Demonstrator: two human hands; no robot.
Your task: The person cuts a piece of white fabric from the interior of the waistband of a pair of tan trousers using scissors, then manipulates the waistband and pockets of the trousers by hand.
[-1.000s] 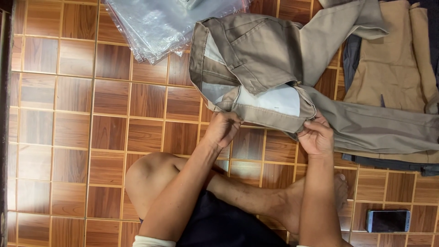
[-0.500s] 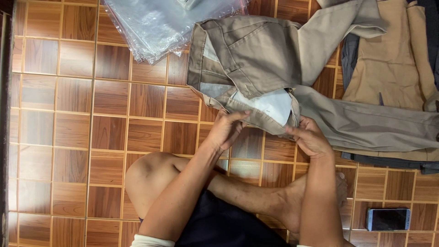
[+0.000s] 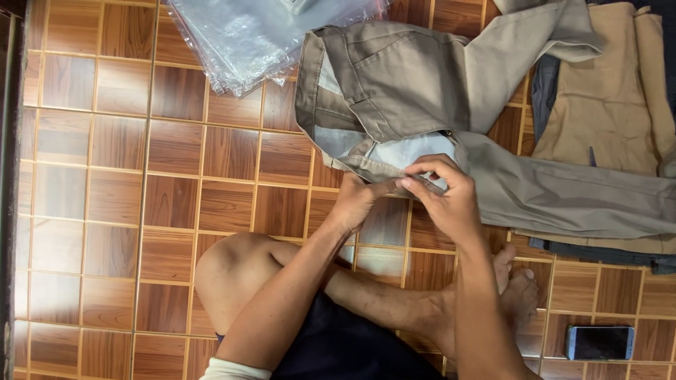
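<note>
khaki trousers [image 3: 408,91] on floor, upper centre | l hand [image 3: 355,203] + r hand [image 3: 443,193] both pinched shut on waistband, centre frame | step: prob. fastening waist | next needs edges aligned | plastic bags [image 3: 246,35] upper left, phone [image 3: 598,343] lower right

— What sort of place is this?
— A home floor used for garment packing, it looks like. Brown wood-pattern tiles [image 3: 141,176] lie under the person's bare legs.
— What else shows it?
— Clear plastic bags [image 3: 260,35] are stacked beyond the hands, folded clothes [image 3: 612,105] piled to their right, and a phone [image 3: 598,343] lies on the floor.
</note>
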